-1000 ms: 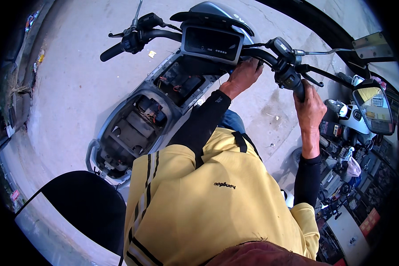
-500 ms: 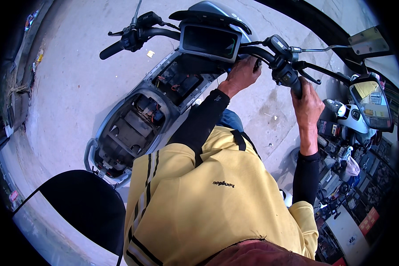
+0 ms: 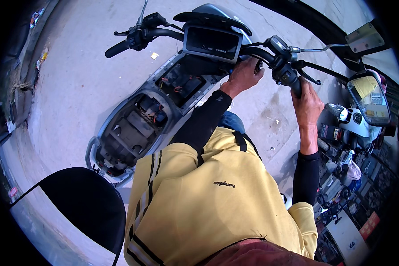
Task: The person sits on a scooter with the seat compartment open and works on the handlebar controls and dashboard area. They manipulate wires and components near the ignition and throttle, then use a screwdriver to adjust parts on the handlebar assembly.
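Observation:
An electric scooter with its seat and floor cover off stands in front of me. My right hand (image 3: 307, 104) is wrapped round its right handlebar grip (image 3: 295, 87), just below the brake lever (image 3: 312, 77). My left hand (image 3: 244, 76) reaches under the handlebar (image 3: 259, 54), beside the dashboard display (image 3: 212, 43). Its fingers are closed by a small black part (image 3: 258, 67) at the steering column; what they pinch is mostly hidden. White symbols glow on the display. The left grip (image 3: 116, 49) is untouched.
Wires and dark parts show in the open floor bay (image 3: 181, 86) and seat bay (image 3: 133, 126). A mirror (image 3: 369, 98) juts out at the right, over a parked white scooter (image 3: 357, 120) and other clutter. A black, rounded panel (image 3: 82, 208) is at the lower left.
The display was dark and now shows lit symbols. Both hands keep their places on the scooter; the whole view has shifted slightly.

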Motion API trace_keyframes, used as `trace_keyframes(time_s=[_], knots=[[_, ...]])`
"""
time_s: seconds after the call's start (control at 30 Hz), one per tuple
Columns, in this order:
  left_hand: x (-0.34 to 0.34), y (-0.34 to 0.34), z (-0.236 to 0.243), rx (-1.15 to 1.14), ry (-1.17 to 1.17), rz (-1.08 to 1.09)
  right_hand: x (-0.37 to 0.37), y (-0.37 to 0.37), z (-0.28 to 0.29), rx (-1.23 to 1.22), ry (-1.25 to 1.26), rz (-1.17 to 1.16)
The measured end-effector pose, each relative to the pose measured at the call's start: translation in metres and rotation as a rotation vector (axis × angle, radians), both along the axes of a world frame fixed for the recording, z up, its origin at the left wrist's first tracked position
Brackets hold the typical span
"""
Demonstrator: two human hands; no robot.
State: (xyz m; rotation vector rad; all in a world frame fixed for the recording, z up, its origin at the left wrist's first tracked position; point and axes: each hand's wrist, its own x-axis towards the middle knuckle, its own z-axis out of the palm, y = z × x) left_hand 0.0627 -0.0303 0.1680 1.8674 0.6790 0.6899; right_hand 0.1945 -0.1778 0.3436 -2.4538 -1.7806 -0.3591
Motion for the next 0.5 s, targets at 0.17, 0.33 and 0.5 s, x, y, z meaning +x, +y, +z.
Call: trace_keyframes(time_s=[0.17,0.33,0.5], knots=[[0.0018,-0.002,-0.003,0.051,0.01,0.038,-0.0006,-0.0006,0.001,0.007,0.003,0.001],[0.0023,-0.0018,-0.0052,0.028,0.015,0.022,-0.001,0.0014,0.0012,0.006,0.004,0.001],[0.0007,-0.001,-0.0007,0.015,0.016,0.014,0.0014,-0.0007,-0.0015,0.011,0.001,0.008]])
